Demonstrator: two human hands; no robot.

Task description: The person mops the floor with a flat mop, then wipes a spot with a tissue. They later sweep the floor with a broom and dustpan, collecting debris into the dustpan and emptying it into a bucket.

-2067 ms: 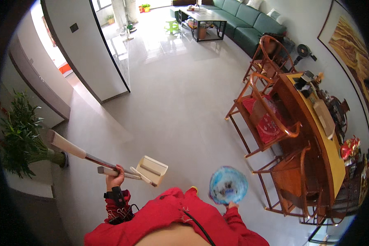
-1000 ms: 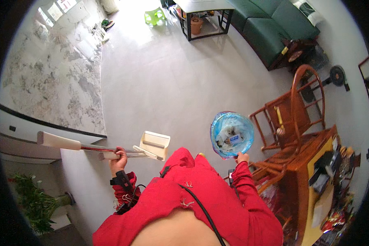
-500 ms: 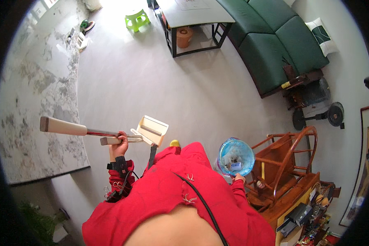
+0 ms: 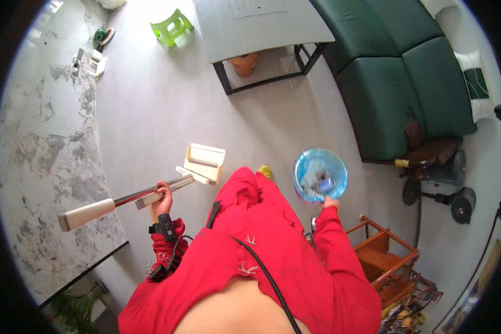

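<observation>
Out to the left, my left hand (image 4: pixel 161 200) is closed round the metal poles of a long-handled dustpan and broom. The dustpan (image 4: pixel 209 153) is cream-white with a row of comb teeth, and the slim white broom head (image 4: pixel 193 176) lies against it. One thick white handle grip (image 4: pixel 89 214) points to the lower left; a second, shorter-looking grip shows beside my fingers. At my right side my right hand (image 4: pixel 330 202) grips the near rim of a round trash can (image 4: pixel 342 167) lined with blue plastic. Greyish litter and a small blue-and-white pack (image 4: pixel 327 185) lie inside it.
A grey table (image 4: pixel 261 33) with black legs stands ahead, an orange-brown pot (image 4: pixel 244 64) under it. Left of it is a green stool (image 4: pixel 171 26). A dark green sofa (image 4: pixel 373 83), a black fan (image 4: pixel 462 206) and wooden furniture (image 4: pixel 381 253) line the right. A marbled surface (image 4: pixel 55 167) runs along the left.
I have stepped forward: the table and sofa sit nearer and the wooden chair has slid back to the lower right. The broom and dustpan have tilted, their grips lower. The trash can has swung forward.
</observation>
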